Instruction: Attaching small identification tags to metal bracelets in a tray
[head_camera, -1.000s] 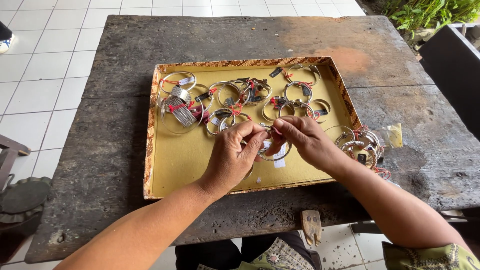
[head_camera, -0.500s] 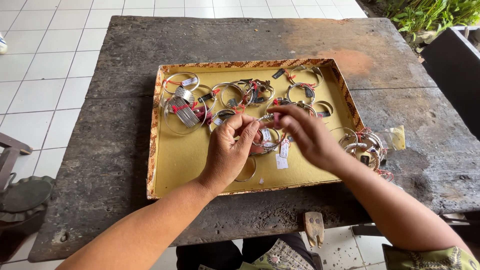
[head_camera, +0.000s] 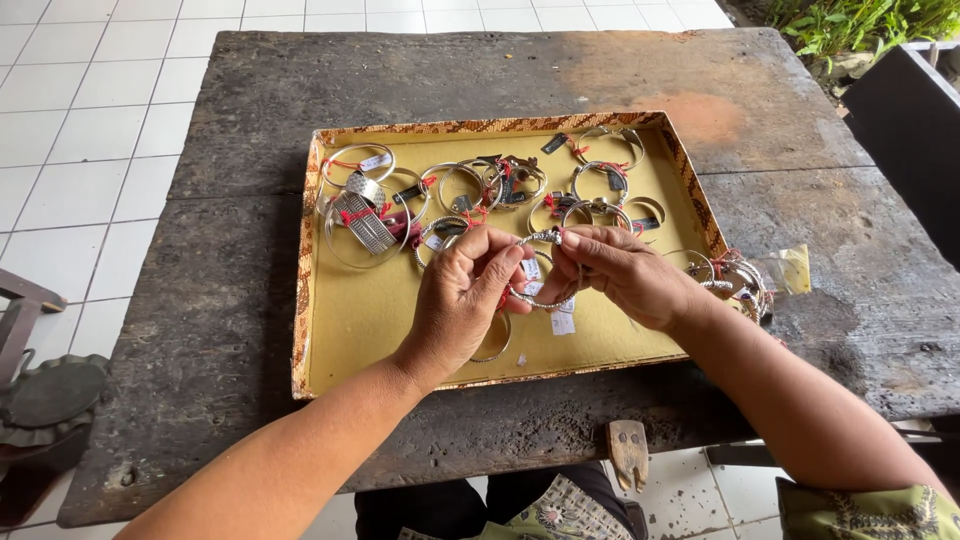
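silver bangle (head_camera: 535, 270) now lifted off tray (head_camera: 370, 320), pinched by left hand (head_camera: 465, 300) and right hand (head_camera: 625, 275).

Both hands are now holding one silver bangle (head_camera: 540, 270) lifted above the yellow tray (head_camera: 360, 320), while one second ago they were lower, pressing on bracelets near the tray floor. The left hand (head_camera: 465, 295) and the right hand (head_camera: 625, 275) are pinching the bangle together at its 12 o'clock part, and small white tags (head_camera: 563, 322) are hanging under it toward 6 o'clock.
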